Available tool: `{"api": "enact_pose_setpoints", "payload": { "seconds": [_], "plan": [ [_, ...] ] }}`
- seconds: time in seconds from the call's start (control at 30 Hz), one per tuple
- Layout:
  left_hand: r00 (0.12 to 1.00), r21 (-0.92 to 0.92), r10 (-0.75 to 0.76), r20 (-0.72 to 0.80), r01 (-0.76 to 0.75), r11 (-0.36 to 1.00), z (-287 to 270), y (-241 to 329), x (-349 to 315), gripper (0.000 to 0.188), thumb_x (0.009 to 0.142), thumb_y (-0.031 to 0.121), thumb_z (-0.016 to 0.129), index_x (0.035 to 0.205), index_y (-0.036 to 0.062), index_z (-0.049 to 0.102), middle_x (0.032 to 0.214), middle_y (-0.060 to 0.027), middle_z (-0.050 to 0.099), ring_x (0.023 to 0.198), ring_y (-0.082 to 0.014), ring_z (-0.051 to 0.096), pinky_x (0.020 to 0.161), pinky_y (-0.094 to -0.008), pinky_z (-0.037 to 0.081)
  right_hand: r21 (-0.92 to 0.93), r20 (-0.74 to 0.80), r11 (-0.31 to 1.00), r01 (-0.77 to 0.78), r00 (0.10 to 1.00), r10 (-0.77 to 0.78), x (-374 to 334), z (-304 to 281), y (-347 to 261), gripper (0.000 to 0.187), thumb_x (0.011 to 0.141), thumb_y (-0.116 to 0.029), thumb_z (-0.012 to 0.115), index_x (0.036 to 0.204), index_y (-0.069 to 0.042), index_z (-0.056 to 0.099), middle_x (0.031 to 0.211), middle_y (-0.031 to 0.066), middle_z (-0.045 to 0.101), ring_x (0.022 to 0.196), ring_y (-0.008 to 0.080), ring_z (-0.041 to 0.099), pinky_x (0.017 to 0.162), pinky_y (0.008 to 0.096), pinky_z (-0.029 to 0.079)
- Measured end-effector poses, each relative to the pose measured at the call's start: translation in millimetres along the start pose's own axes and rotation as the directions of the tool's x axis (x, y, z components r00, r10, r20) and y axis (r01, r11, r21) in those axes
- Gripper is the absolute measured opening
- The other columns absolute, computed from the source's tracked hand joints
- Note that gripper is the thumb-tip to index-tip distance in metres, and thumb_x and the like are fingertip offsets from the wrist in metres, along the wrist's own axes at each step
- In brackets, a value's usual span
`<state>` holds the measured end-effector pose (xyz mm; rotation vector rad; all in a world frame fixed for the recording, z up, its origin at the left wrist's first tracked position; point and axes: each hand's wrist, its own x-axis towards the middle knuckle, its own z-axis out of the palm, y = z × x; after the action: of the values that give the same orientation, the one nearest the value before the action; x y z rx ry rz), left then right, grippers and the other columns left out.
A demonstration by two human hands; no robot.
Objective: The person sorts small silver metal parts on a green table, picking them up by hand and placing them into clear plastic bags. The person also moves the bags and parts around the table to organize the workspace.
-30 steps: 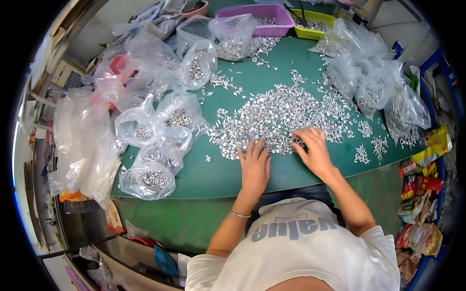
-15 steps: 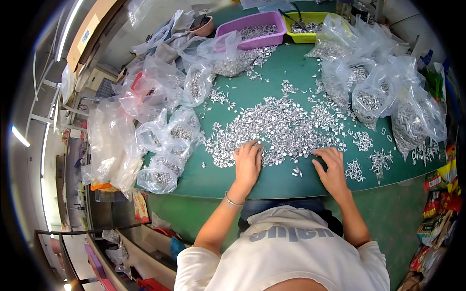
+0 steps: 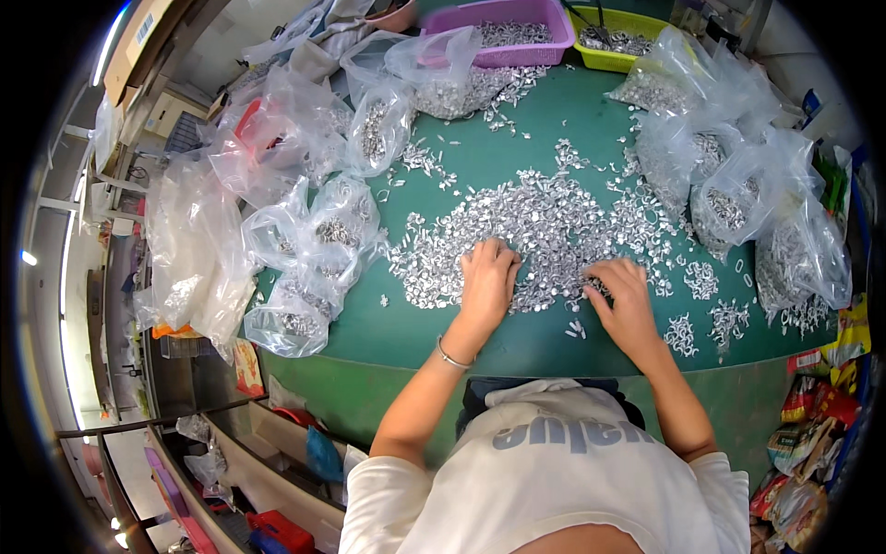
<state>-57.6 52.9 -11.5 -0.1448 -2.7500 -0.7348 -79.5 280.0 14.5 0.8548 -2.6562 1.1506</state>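
A broad heap of small silver metal pieces point(image 3: 544, 217) covers the middle of the green table point(image 3: 434, 337). My left hand point(image 3: 489, 282) lies over the heap's near left part, fingers bent down onto the pieces and partly apart; its fingertips are partly hidden. At the near right edge, my right hand point(image 3: 623, 300) curves its fingers over the pieces, with the thumb set apart from them. No piece can be seen lifted in either hand. A few loose pieces point(image 3: 576, 330) lie between the hands, nearer me.
Clear plastic bags of metal pieces point(image 3: 291, 309) crowd the left side, and more bags point(image 3: 794, 249) stand at the right. A purple basin point(image 3: 563, 37) and a yellow-green basin point(image 3: 600, 60) hold pieces at the back. Small separate piles point(image 3: 681, 334) lie right of my right hand.
My left hand has moved farther onto the heap and its fingers are more bent. My right hand has come in over the heap's edge, its fingers more curled. The view has shifted slightly.
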Motion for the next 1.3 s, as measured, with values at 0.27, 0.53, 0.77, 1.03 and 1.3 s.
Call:
{"api": "enact_pose_setpoints", "payload": {
  "seconds": [0.27, 0.53, 0.77, 1.03, 1.3],
  "plan": [
    [0.992, -0.370, 0.005, 0.123, 0.041, 0.928, -25, 42, -58, 0.018, 0.073, -0.004, 0.069, 0.087, 0.0030, 0.060, 0.092, -0.0096, 0.062, 0.091, -0.0281, 0.059, 0.078, -0.0357, 0.044, -0.036, 0.135, 0.995, -0.089, 0.986, 0.093, -41, -5, -24, 0.030, 0.074, -0.007, 0.070, 0.102, -0.005, 0.061, 0.098, 0.0088, 0.058, 0.092, 0.0281, 0.052, 0.077, 0.0370, 0.038],
    [0.991, -0.382, 0.038, 0.125, 0.013, 0.924, -6, 35, -84, 0.022, 0.073, -0.005, 0.066, 0.092, 0.0039, 0.061, 0.094, -0.0086, 0.060, 0.086, -0.0274, 0.057, 0.073, -0.0365, 0.042, -0.086, 0.130, 0.995, -0.050, 0.990, 0.061, -52, 21, -24, 0.026, 0.073, -0.004, 0.069, 0.097, -0.004, 0.060, 0.097, 0.0089, 0.055, 0.089, 0.0280, 0.051, 0.076, 0.0371, 0.039],
    [0.989, -0.182, -0.115, 0.096, 0.131, 0.974, -28, 10, -97, 0.029, 0.074, -0.007, 0.061, 0.100, 0.0052, 0.062, 0.097, -0.0096, 0.057, 0.092, -0.0269, 0.054, 0.080, -0.0367, 0.038, -0.074, 0.147, 0.995, -0.071, 0.986, 0.081, -52, 3, -24, 0.027, 0.073, -0.002, 0.069, 0.099, -0.003, 0.061, 0.101, 0.0090, 0.056, 0.095, 0.0288, 0.052, 0.080, 0.0375, 0.041],
    [0.996, -0.073, -0.076, 0.050, 0.080, 0.994, -20, 22, -71, 0.040, 0.076, 0.003, 0.066, 0.115, 0.0097, 0.059, 0.119, -0.0112, 0.049, 0.109, -0.0309, 0.046, 0.091, -0.0430, 0.032, -0.116, 0.039, 0.993, -0.017, 0.999, 0.022, -8, 47, -40, 0.026, 0.077, -0.006, 0.068, 0.101, -0.003, 0.061, 0.102, 0.0082, 0.058, 0.098, 0.0281, 0.051, 0.082, 0.0367, 0.040],
    [0.994, 0.043, -0.100, 0.036, 0.098, 0.994, -21, -1, -70, 0.038, 0.076, 0.008, 0.070, 0.112, 0.0112, 0.060, 0.123, -0.0093, 0.049, 0.113, -0.0311, 0.045, 0.090, -0.0440, 0.032, -0.138, 0.041, 0.990, 0.030, 0.999, -0.025, -20, 40, -29, 0.013, 0.078, -0.006, 0.067, 0.089, -0.005, 0.061, 0.094, 0.0068, 0.057, 0.089, 0.0257, 0.051, 0.074, 0.0359, 0.037]
  ]
}}
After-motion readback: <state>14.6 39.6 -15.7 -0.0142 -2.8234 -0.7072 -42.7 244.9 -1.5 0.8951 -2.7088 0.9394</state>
